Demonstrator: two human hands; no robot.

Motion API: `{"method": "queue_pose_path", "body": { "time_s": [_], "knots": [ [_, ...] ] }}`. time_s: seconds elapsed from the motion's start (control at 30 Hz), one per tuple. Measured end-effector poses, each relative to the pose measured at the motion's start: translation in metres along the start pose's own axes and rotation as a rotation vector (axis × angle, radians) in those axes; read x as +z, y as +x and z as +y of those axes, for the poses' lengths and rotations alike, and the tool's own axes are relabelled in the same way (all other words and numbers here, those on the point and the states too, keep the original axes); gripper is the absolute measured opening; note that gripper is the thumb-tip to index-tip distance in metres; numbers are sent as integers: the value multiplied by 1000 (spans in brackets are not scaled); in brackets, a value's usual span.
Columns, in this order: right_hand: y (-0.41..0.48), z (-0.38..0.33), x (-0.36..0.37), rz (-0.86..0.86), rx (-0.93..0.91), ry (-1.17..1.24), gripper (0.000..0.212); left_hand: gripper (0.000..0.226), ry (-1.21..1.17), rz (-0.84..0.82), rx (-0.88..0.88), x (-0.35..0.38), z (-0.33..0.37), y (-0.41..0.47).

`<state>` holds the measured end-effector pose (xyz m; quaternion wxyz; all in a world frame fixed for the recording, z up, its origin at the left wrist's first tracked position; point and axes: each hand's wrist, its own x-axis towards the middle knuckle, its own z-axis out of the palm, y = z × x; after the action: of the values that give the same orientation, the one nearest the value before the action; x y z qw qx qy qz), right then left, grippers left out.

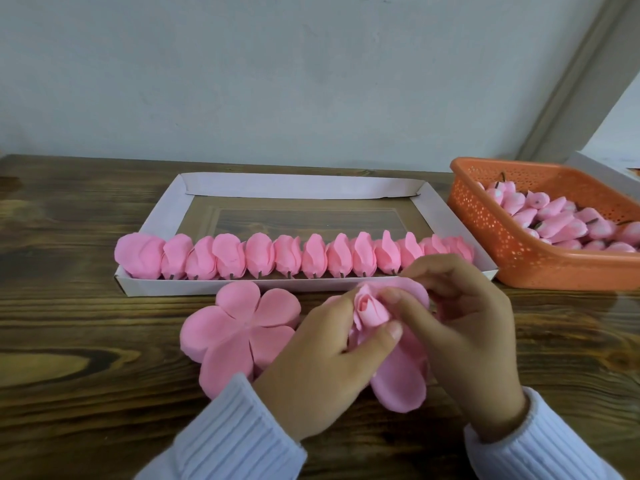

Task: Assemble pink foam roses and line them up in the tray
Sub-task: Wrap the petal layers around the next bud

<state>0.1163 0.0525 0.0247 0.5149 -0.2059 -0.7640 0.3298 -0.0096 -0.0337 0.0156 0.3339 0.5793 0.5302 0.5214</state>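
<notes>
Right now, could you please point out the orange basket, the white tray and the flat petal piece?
orange basket (pixel 485 230), head view, perforated left wall.
white tray (pixel 298 185), head view, far wall flap.
flat petal piece (pixel 239 327), head view, centre where petals meet.

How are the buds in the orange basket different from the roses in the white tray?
The buds in the basket lie heaped, pointing every way; the roses in the tray sit in one row along its near edge. The buds are slim and tightly closed; the roses are fuller, wrapped in wide petals. Both are pink.
</notes>
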Motion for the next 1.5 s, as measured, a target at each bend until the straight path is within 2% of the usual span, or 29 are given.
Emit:
{"method": "queue_pose_path", "body": {
  "time_s": [0.17, 0.3, 0.4, 0.57, 0.7, 0.83, 0.97, 1.1, 1.23, 1.37, 1.5],
  "knots": [
    [0, -1, 0, -51, -54, 38, 5, 22, -72, -15, -28, -1, 1, 0],
    [1, -3, 1, -79, -81, 33, 12, 30, -33, 5, 6, 0, 0, 1],
    [1, -2, 1, -49, -45, 53, 11, 26, -57, 38, -7, 2, 1, 0],
    [4, 3, -1, -19, 95, 35, 23, 26, -115, 180, 11, -1, -1, 2],
    [3, 5, -2, -90, 167, -18, 23, 27, -223, 304, -40, -4, -3, 3],
    [1, 6, -1, -98, 112, -78, 5, 40, -188, 416, -43, -4, -3, 4],
    [0, 4, 1, -32, -7, -106, 4, 38, -73, 480, 12, -3, -2, 3],
    [-2, 0, 3, -8, -117, -126, 11, 48, -21, 417, 70, 0, -3, 4],
    [-3, 0, 2, 27, -138, -128, 5, 26, -26, 318, 111, 2, 1, 4],
    [-3, -2, 2, 37, -143, -95, 9, 31, -34, 182, 122, 1, -1, 4],
    [-2, -4, 3, 28, -113, 6, 15, 28, -57, 151, 103, 2, 1, 2]
  ]
}}
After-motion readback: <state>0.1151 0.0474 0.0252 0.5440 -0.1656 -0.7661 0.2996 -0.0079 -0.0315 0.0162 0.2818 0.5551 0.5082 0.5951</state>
